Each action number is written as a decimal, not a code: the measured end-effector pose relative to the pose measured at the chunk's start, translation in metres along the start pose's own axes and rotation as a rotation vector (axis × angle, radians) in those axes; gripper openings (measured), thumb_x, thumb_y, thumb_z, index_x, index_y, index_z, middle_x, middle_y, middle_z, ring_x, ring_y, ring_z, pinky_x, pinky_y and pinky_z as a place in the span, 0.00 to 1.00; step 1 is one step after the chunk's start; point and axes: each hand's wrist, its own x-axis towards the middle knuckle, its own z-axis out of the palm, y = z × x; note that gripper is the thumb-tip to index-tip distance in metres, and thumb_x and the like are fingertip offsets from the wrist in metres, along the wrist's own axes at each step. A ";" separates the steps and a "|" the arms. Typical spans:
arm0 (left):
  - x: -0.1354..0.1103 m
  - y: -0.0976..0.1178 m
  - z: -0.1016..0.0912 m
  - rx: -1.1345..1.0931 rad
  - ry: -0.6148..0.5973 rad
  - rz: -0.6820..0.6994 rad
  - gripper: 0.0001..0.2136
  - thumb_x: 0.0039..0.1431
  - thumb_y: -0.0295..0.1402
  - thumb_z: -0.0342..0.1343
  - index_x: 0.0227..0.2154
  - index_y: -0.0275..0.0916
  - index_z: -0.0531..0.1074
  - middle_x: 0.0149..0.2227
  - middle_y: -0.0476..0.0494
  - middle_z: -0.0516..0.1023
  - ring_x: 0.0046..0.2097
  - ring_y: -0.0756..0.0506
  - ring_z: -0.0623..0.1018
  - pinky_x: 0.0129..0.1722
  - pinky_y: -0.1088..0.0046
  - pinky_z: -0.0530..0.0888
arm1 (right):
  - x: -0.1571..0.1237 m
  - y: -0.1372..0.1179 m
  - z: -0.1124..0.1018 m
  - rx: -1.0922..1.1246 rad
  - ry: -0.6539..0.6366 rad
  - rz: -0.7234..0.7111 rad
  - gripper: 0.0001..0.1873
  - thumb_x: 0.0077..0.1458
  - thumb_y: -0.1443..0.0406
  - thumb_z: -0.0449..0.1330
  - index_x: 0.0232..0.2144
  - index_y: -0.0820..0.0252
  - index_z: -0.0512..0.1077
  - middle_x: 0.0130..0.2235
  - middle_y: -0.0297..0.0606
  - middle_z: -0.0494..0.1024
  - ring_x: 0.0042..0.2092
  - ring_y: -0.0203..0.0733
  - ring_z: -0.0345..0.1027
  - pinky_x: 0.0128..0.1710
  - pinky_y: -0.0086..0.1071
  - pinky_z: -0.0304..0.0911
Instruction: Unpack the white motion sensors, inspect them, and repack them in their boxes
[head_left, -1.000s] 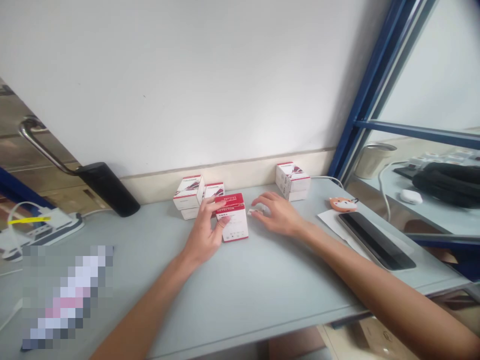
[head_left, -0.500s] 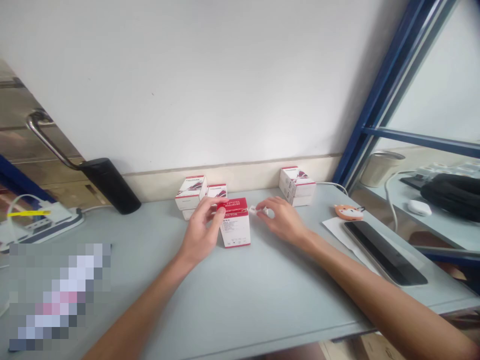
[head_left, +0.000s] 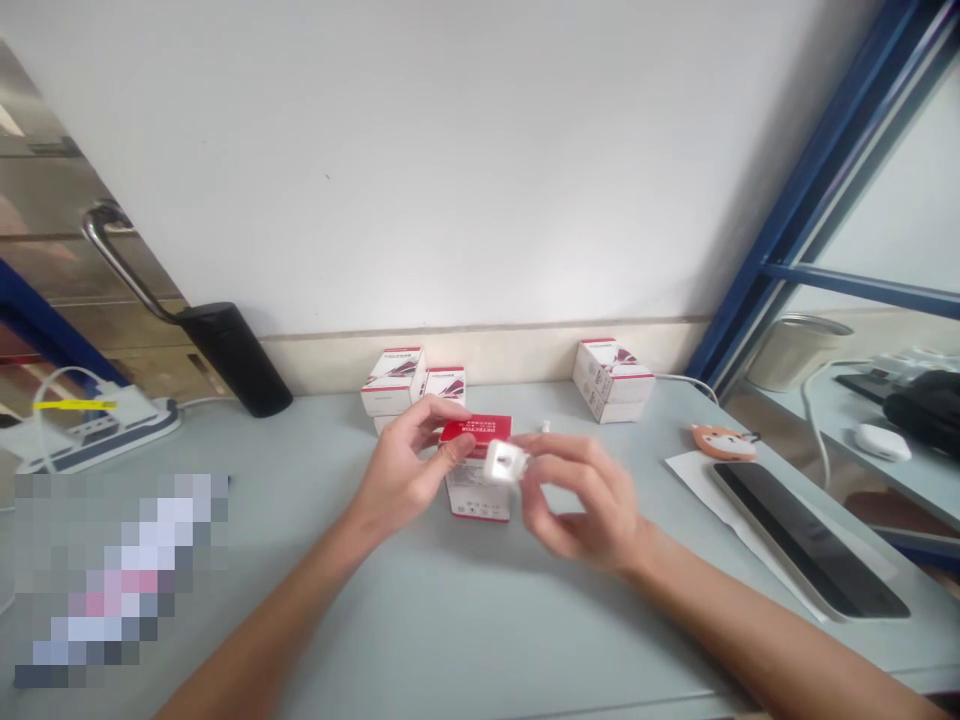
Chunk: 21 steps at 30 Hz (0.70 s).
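A red-and-white detector box (head_left: 480, 492) stands on the pale grey table (head_left: 450, 620) in front of me. My left hand (head_left: 405, 468) curls its fingers over the box's red top at its left side. My right hand (head_left: 581, 500) is raised just right of the box and pinches a small white squarish device (head_left: 504, 462) between thumb and fingers, level with the box top. Behind, against the wall, sit stacked boxes of the same kind (head_left: 412, 382) on the left and another box (head_left: 611, 378) on the right.
A black phone or tablet (head_left: 810, 540) lies on white paper at the right, with a small orange fox-shaped charm (head_left: 721, 441) beside it. A black cylinder (head_left: 236, 358) leans at the back left near a white power strip (head_left: 97, 430). A blue frame stands at the right.
My right hand has picked the small white device up off the table and lifted it toward me beside the box. My left hand has stayed on the box top. The camera has tilted slightly.
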 end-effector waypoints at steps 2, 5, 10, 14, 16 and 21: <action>-0.001 0.002 0.000 -0.049 0.007 -0.025 0.11 0.65 0.43 0.63 0.41 0.41 0.76 0.40 0.43 0.82 0.43 0.41 0.83 0.43 0.64 0.80 | -0.005 0.000 0.002 -0.025 -0.073 -0.095 0.15 0.61 0.71 0.62 0.48 0.49 0.71 0.43 0.41 0.83 0.49 0.47 0.82 0.43 0.41 0.81; -0.002 0.006 0.003 -0.083 0.021 -0.047 0.12 0.64 0.44 0.63 0.38 0.41 0.75 0.37 0.43 0.81 0.40 0.41 0.83 0.40 0.65 0.79 | -0.008 0.000 0.003 -0.084 -0.164 -0.219 0.10 0.62 0.69 0.64 0.44 0.51 0.74 0.45 0.41 0.84 0.58 0.50 0.77 0.52 0.42 0.78; -0.005 0.020 0.007 -0.105 0.066 -0.123 0.14 0.64 0.46 0.62 0.33 0.40 0.73 0.34 0.46 0.79 0.36 0.45 0.79 0.36 0.70 0.76 | 0.000 -0.007 0.004 -0.124 -0.180 -0.324 0.06 0.68 0.69 0.59 0.42 0.60 0.77 0.44 0.42 0.84 0.63 0.46 0.73 0.60 0.39 0.73; -0.004 0.022 0.009 -0.009 0.296 -0.143 0.21 0.69 0.50 0.55 0.26 0.40 0.66 0.23 0.53 0.65 0.26 0.51 0.66 0.26 0.75 0.65 | 0.002 -0.013 0.009 -0.066 -0.199 -0.332 0.08 0.68 0.71 0.57 0.44 0.65 0.76 0.43 0.45 0.84 0.58 0.46 0.76 0.61 0.39 0.72; -0.003 0.018 0.010 0.008 0.310 -0.137 0.19 0.69 0.51 0.54 0.30 0.41 0.68 0.26 0.52 0.68 0.27 0.51 0.68 0.26 0.75 0.65 | 0.002 -0.014 0.011 -0.017 -0.173 -0.240 0.08 0.66 0.72 0.57 0.46 0.64 0.74 0.43 0.46 0.83 0.55 0.47 0.77 0.56 0.40 0.74; -0.001 0.005 0.012 -0.063 0.152 -0.016 0.13 0.70 0.48 0.56 0.44 0.44 0.67 0.43 0.48 0.76 0.38 0.49 0.77 0.35 0.74 0.73 | 0.013 -0.013 0.011 0.204 -0.137 0.206 0.12 0.63 0.72 0.59 0.47 0.56 0.69 0.43 0.41 0.79 0.44 0.42 0.75 0.44 0.38 0.73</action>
